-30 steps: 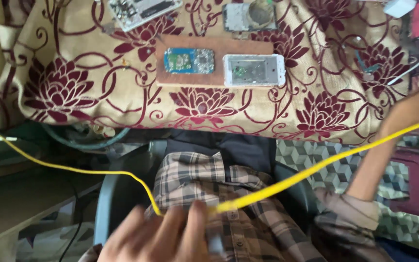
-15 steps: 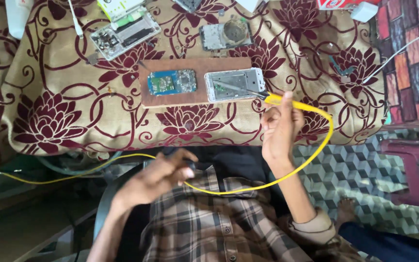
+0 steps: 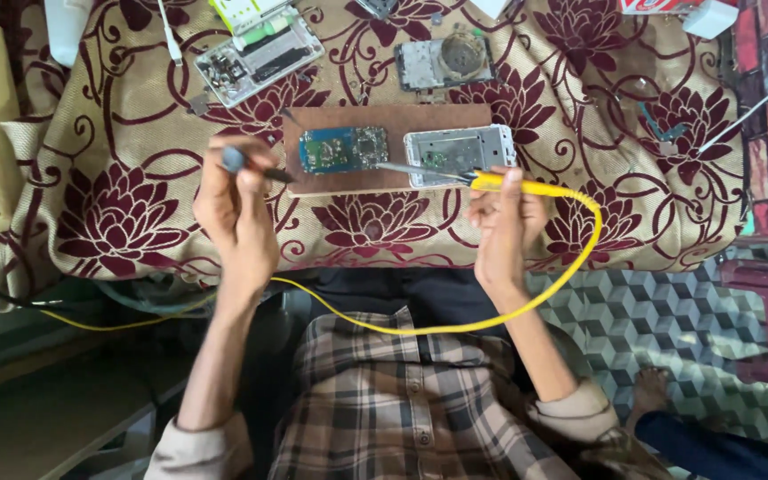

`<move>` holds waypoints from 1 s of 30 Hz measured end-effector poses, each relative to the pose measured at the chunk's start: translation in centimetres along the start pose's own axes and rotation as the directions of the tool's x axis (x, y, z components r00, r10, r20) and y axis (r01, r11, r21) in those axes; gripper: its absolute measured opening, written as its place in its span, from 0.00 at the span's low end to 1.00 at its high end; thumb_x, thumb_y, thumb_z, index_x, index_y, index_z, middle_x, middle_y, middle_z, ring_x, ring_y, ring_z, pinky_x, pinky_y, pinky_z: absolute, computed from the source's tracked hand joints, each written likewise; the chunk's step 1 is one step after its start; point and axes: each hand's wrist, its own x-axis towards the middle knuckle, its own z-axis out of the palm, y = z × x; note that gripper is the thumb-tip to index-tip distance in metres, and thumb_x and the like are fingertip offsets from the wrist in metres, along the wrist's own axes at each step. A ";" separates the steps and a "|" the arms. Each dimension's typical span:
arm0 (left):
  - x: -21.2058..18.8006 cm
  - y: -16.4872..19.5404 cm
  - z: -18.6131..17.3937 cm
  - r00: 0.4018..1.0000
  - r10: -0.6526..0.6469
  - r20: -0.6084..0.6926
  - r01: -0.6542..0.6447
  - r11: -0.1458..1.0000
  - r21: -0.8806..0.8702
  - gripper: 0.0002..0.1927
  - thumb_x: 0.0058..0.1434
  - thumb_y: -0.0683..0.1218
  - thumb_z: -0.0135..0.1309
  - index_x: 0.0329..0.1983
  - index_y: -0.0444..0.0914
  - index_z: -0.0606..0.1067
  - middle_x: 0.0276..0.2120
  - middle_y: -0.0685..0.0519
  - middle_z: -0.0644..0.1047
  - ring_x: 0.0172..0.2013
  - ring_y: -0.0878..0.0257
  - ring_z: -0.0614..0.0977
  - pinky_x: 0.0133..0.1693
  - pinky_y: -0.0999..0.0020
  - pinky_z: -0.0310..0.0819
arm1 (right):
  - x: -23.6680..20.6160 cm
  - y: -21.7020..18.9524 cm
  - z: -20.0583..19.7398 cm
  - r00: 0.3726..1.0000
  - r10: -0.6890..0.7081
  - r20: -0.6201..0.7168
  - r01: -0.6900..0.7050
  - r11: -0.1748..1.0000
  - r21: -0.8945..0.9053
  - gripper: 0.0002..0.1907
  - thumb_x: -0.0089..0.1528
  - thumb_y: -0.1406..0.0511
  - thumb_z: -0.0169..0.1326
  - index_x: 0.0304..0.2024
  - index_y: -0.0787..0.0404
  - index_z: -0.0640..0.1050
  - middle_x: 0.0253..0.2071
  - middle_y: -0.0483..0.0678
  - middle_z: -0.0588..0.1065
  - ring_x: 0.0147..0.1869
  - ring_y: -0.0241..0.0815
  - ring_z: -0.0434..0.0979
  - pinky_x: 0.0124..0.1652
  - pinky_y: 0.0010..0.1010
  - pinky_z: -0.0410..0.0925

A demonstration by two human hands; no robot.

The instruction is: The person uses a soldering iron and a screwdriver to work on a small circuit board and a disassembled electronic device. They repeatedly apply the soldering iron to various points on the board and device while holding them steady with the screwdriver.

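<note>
Right hand: our right hand (image 3: 504, 222) is clamped on a yellow-handled soldering iron (image 3: 455, 176), its metal tip over a white opened phone frame (image 3: 460, 153).
Left hand: our left hand (image 3: 237, 209) pinches a small dark-tipped tool (image 3: 246, 164).
Board: a brown rectangular board (image 3: 384, 147) near the tabletop's front edge carries a blue-green circuit board (image 3: 344, 148).
Cord: a yellow cord (image 3: 455, 324) loops across our lap.

Red-and-white box (image 3: 660, 5) and white box (image 3: 711, 18), top right corner.
</note>
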 end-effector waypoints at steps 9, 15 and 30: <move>2.6 -1.3 3.6 0.989 0.014 -0.147 -0.014 1.000 0.004 0.15 0.82 0.54 0.38 0.48 0.39 0.66 0.41 0.54 0.78 0.38 0.70 0.73 0.41 0.74 0.65 | 0.3 0.6 5.2 0.965 -0.222 0.140 0.243 0.957 -0.159 0.13 0.77 0.62 0.44 0.48 0.67 0.72 0.26 0.48 0.72 0.28 0.35 0.73 0.30 0.23 0.64; 2.5 -1.6 3.9 0.979 -0.018 -0.201 0.035 0.996 0.079 0.15 0.83 0.54 0.37 0.47 0.38 0.65 0.40 0.53 0.77 0.36 0.71 0.70 0.41 0.73 0.65 | 0.8 1.0 6.7 0.955 -0.270 0.125 0.284 0.952 -0.114 0.12 0.75 0.63 0.43 0.48 0.67 0.71 0.28 0.48 0.74 0.27 0.35 0.74 0.29 0.23 0.65; 1.2 -5.4 3.3 0.988 -0.045 -0.149 0.047 0.999 0.005 0.14 0.83 0.54 0.38 0.48 0.38 0.64 0.41 0.51 0.77 0.34 0.71 0.67 0.40 0.74 0.63 | 2.0 4.5 4.5 0.912 -0.396 0.109 0.406 0.908 -0.099 0.10 0.76 0.64 0.42 0.48 0.65 0.71 0.27 0.47 0.73 0.28 0.33 0.73 0.29 0.23 0.62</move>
